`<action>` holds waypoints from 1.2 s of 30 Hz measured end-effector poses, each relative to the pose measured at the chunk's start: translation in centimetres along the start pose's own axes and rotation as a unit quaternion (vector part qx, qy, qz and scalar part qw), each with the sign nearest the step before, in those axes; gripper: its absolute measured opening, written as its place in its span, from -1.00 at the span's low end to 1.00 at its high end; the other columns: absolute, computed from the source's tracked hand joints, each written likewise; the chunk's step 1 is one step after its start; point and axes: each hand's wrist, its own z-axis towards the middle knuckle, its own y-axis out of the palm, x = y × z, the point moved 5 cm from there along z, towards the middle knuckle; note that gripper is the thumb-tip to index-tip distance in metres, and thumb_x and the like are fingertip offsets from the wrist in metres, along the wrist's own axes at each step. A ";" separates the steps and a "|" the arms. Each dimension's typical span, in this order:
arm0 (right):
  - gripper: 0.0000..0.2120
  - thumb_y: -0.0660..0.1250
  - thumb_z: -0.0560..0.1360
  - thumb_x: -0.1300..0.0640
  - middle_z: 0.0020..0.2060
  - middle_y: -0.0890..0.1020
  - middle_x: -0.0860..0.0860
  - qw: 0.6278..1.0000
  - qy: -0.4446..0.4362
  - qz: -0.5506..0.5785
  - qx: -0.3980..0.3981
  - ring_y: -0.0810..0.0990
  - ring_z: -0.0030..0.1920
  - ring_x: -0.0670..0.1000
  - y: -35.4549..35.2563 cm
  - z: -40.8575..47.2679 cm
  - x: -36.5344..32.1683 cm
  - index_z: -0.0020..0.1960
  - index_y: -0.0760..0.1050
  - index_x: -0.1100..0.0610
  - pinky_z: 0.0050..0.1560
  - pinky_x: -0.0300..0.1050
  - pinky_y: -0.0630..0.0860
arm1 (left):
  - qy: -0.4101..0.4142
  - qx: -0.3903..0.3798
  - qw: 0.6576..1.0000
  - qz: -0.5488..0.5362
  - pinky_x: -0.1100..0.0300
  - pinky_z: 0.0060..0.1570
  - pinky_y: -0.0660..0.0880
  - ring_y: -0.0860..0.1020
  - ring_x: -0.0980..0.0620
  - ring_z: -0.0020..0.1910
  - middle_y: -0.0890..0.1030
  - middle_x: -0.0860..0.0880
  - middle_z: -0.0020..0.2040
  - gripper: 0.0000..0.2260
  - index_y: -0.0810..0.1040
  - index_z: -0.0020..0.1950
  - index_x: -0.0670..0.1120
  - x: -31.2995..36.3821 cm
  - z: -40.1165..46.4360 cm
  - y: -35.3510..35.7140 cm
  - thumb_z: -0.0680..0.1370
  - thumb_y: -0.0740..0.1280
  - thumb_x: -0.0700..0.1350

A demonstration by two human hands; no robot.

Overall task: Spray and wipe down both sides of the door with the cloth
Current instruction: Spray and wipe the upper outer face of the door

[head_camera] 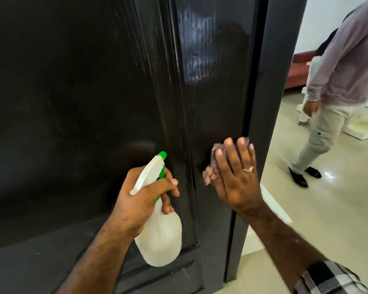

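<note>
head view: left hand (pixel 144 194) grips spray bottle (pixel 159 236), flat right hand (pixel 236 177) presses cloth (pixel 212 172) on door (pixel 83 102), bystander (pixel 335 81) beyond.

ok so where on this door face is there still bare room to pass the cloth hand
Open door panel lies left of and above the spray bottle in the left hand. The strip above the right hand and cloth, up to the streaky glare, is also free. It is crowded low down, where bottle, both hands and door edge sit close together.
</note>
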 end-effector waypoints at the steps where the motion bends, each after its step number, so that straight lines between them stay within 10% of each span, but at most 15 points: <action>1: -0.39 0.31 0.70 0.07 0.64 0.24 0.34 0.998 0.047 0.020 0.021 0.16 0.65 0.46 -0.2 1.0 0.0 0.66 0.23 0.27 0.58 0.53 0.17 | 0.004 0.001 1.000 -0.004 -0.07 -0.23 0.64 0.52 -0.11 -0.47 0.67 -0.28 -0.19 -0.75 0.62 -0.04 -0.23 -0.2 -0.1 0.1 0.39 0.48 -0.10; 5: -0.46 0.15 0.77 0.06 0.64 0.16 0.38 0.970 0.204 0.057 0.123 0.08 0.67 0.47 -0.9 6.7 -2.3 0.64 0.23 0.36 0.62 0.48 0.09 | 0.013 0.000 1.000 -0.023 -0.05 -0.24 0.65 0.51 -0.11 -0.47 0.67 -0.28 -0.19 -0.73 0.61 -0.03 -0.25 -0.5 -0.1 0.3 0.39 0.48 -0.10; 12: -0.43 0.20 0.75 0.01 0.66 0.18 0.31 0.999 -0.022 -0.028 0.038 0.14 0.66 0.44 0.8 0.2 -3.2 0.68 0.19 0.21 0.62 0.50 0.07 | 0.026 -0.013 0.998 -0.050 -0.03 -0.24 0.59 0.49 -0.09 -0.50 0.68 -0.27 -0.18 -0.68 0.56 0.17 -0.28 -2.7 0.1 -0.2 0.47 0.49 -0.20; 18: -0.45 0.11 0.78 0.03 0.69 0.18 0.25 0.971 0.144 -0.003 0.191 0.08 0.71 0.32 0.9 2.6 -3.3 0.71 0.17 0.23 0.66 0.34 0.08 | 0.057 -0.001 0.996 -0.066 -0.03 -0.25 0.61 0.49 -0.05 -0.52 0.69 -0.21 -0.24 -0.59 0.48 0.30 -0.16 -6.6 -1.0 -0.7 0.48 0.47 -0.22; 26: -0.46 0.10 0.80 -0.03 0.71 0.17 0.18 0.986 -0.015 -0.081 0.144 0.07 0.72 0.25 4.1 -3.0 -7.3 0.72 0.19 0.15 0.65 0.37 0.08 | 0.114 -0.009 0.993 -0.042 0.00 -0.30 0.59 0.48 -0.05 -0.55 0.69 -0.23 -0.26 -0.56 0.52 0.30 -0.25 -10.2 -1.7 -2.1 0.43 0.43 -0.23; 31: -0.41 0.01 0.76 -0.10 0.72 0.18 0.12 0.955 0.187 -0.029 0.230 0.08 0.72 0.19 3.3 -0.1 -6.2 0.72 0.18 0.12 0.67 0.29 0.07 | 0.137 -0.034 0.988 -0.061 0.05 -0.30 0.61 0.50 0.00 -0.54 0.68 -0.19 -0.26 -0.77 0.63 0.10 -0.23 -10.0 -1.5 -2.3 0.46 0.40 -0.22; 36: -0.49 0.13 0.79 0.01 0.70 0.21 0.14 0.982 -0.023 -0.084 0.170 0.10 0.72 0.19 4.1 -2.5 -7.9 0.69 0.26 0.17 0.68 0.30 0.08 | 0.126 -0.072 0.988 -0.049 0.05 -0.30 0.63 0.51 -0.01 -0.53 0.67 -0.18 -0.25 -0.92 0.63 -0.07 -0.22 -10.0 -1.3 -2.5 0.48 0.39 -0.22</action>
